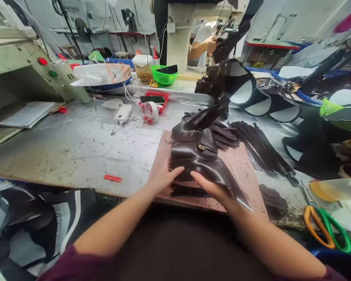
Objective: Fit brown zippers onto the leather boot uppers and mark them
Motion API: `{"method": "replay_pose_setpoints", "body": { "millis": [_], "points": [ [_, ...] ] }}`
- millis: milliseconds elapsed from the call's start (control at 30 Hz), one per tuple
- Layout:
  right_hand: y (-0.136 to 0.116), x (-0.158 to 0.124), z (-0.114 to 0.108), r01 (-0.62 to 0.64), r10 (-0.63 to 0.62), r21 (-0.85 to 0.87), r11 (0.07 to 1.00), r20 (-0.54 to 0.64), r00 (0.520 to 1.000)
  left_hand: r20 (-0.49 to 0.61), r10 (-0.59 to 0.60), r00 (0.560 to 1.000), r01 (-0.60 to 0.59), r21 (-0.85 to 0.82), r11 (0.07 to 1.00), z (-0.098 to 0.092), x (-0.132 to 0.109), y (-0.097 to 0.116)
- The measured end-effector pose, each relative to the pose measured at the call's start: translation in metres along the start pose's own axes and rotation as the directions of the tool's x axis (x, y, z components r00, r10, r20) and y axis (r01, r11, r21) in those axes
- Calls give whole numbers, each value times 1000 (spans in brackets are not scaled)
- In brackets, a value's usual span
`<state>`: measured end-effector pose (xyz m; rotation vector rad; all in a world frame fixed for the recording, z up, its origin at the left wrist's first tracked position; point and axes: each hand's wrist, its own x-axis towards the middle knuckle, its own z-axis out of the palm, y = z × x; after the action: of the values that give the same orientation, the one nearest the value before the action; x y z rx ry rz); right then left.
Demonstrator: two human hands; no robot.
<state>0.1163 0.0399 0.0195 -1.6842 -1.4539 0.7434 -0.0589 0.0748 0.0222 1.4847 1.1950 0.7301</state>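
Note:
A glossy dark brown leather piece [190,150], which looks like a boot upper, lies across a pinkish cutting board [160,156]. It carries a strap and a small gold-coloured clasp [201,147]. My left hand [166,177] holds its near left side, thumb on top. From the near right, my right hand [209,185] grips the same piece, its thumb pointing at the left one. The other fingers of both hands are mostly hidden. Behind and right of the leather lie thin dark strips [260,148]. A chain of more dark pieces with pale lining [242,91] runs back from it.
Orange-and-green-handled scissors [327,228] overhang the front right edge near a bottle of yellowish liquid [336,190]. Left are a red strip [112,178] and tape roll [150,112]. Behind stands a sewing machine [178,39], with another person's hand [211,43] there.

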Motion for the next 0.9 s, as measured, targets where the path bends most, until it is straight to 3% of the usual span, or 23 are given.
{"method": "replay_pose_setpoints", "body": {
  "millis": [67, 100, 167, 200, 267, 433, 600, 700, 900],
  "points": [
    [11, -12, 5, -59, 59, -10, 998, 47, 997, -86, 160, 983, -134, 257, 957, 0, -24, -22],
    [14, -16, 6, -115, 116, -18, 993, 87, 989, -27, 304, 952, -272, 375, 886, -1, -34, -29],
    [16, -21, 7, -244, 248, -44, 969, 188, 950, 162, 529, 833, -528, 518, 672, -2, -49, -38],
    [16, -23, 8, -305, 310, -59, 951, 233, 922, 242, 589, 771, -608, 556, 568, -2, -54, -40],
    [16, -26, 11, -407, 407, -56, 912, 254, 877, 314, 624, 715, -648, 632, 425, 0, -61, -44],
    [13, -27, 13, -568, 541, 54, 821, 244, 805, 332, 603, 725, -569, 783, 253, 9, -74, -56],
    [12, -22, 3, -602, 580, -30, 798, 311, 753, 312, 581, 751, -533, 807, 255, 14, -80, -63],
    [15, -23, 3, -559, 552, -87, 825, 338, 762, 302, 586, 752, -529, 807, 263, 15, -81, -65],
    [7, -25, 7, -445, 491, -226, 866, 222, 842, 296, 593, 749, -522, 815, 251, 16, -80, -67]
  ]
}}
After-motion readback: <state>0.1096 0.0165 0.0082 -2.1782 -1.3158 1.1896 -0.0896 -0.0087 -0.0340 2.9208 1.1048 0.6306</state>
